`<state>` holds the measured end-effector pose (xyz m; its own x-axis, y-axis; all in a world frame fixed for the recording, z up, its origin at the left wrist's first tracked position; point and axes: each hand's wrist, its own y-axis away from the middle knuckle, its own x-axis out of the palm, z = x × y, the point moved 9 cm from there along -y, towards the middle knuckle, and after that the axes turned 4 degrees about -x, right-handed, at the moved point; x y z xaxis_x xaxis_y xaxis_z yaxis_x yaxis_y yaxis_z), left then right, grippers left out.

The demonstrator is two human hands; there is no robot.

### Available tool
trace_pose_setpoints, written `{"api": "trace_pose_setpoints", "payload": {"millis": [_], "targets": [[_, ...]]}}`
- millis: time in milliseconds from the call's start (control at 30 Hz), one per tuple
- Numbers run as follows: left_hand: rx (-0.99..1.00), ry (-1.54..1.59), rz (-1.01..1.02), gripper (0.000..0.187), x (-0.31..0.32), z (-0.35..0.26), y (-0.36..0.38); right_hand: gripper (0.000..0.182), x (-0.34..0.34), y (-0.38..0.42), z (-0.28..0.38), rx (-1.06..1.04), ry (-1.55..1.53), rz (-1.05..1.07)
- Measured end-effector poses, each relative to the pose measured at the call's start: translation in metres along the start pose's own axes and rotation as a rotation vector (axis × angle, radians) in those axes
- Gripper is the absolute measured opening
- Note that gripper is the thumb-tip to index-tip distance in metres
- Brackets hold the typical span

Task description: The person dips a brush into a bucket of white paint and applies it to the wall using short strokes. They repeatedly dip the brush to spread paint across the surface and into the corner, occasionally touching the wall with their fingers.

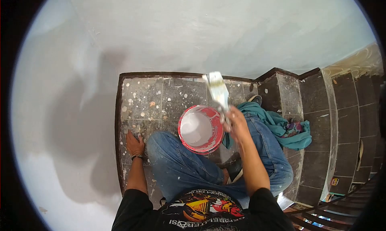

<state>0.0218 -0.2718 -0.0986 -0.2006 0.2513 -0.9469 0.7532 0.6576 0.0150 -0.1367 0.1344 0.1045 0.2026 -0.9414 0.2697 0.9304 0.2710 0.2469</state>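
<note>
My right hand [234, 124] is closed round the handle of a paintbrush [218, 90], whose paint-covered bristles point up toward the wall. Just left of that hand stands a red bucket [181, 135] with pale paint [196, 128] inside; its inner wall is smeared with paint. The brush is held above and beside the bucket's rim, apart from the paint. My left hand [134, 144] rests flat on the tiled floor [140, 96] near the left edge, its fingers stretched out and nothing in them.
A pale wall [181, 34] rises ahead and to the left, bordered by dark skirting. Paint spots cover the tiles. A teal cloth [277, 128] lies over the step at my right. Dark tiled stairs [315, 166] go down on the right, beside a railing [333, 215].
</note>
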Motion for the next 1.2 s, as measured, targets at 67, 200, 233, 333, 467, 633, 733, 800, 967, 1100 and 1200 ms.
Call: {"api": "trace_pose_setpoints", "payload": {"millis": [67,200,233,333,467,633,733,800,967,1100,1200], "targets": [[0.001,0.003,0.008,0.064,0.000,-0.001,-0.001,0.023,0.003,-0.048,-0.003,0.022,-0.050,-0.009],[-0.002,-0.005,0.001,0.066,-0.005,-0.004,0.001,0.017,0.010,-0.127,-0.019,0.114,-0.123,-0.107],[-0.019,0.005,0.028,0.066,-0.007,-0.006,0.000,0.016,0.013,-0.133,-0.016,0.107,-0.151,-0.101],[0.007,0.000,0.030,0.068,0.001,0.000,-0.001,0.015,0.024,-0.128,-0.007,0.085,-0.194,-0.104],[-0.031,-0.039,0.040,0.069,0.019,0.013,-0.002,0.014,0.014,-0.110,-0.027,0.133,-0.210,-0.081],[-0.022,-0.026,0.041,0.068,0.014,0.008,-0.001,0.014,-0.008,-0.152,-0.072,0.250,-0.182,-0.183],[-0.008,0.015,0.037,0.067,0.010,0.008,-0.003,0.015,0.012,-0.152,-0.031,0.130,-0.238,-0.118],[0.006,0.023,0.022,0.067,0.012,0.009,-0.002,0.015,0.026,-0.128,-0.003,0.066,-0.234,-0.074],[-0.009,-0.014,0.020,0.068,0.012,0.007,-0.001,0.017,-0.002,-0.117,-0.036,0.181,-0.151,-0.101],[-0.008,-0.034,0.021,0.068,0.008,0.005,-0.002,0.017,-0.041,-0.144,-0.094,0.416,-0.048,-0.128],[-0.010,-0.023,0.029,0.068,0.009,0.006,-0.002,0.016,-0.043,-0.153,-0.105,0.446,-0.061,-0.127]]}}
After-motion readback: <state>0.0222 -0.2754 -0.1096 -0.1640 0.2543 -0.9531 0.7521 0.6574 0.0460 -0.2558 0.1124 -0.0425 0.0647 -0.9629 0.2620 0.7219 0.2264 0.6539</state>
